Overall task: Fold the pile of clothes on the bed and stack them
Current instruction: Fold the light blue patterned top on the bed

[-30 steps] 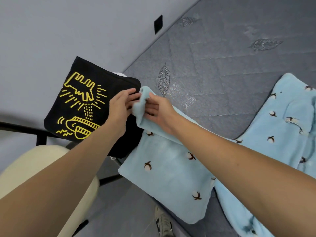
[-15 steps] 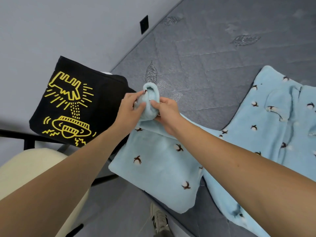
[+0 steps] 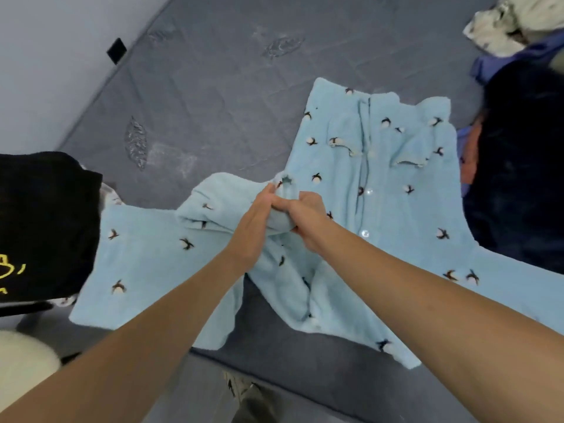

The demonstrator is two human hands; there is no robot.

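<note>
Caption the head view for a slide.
Both hands, left hand and right hand, grip a sleeve of the light blue pyjama top on the grey mattress.

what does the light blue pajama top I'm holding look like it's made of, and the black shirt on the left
Light blue pajama top: probably plush fleece; its surface looks fuzzy, thick and matte, with soft rounded folds. Black shirt: likely smooth cotton jersey, flat and matte, with a yellow print; the weave is too small to tell.
</note>
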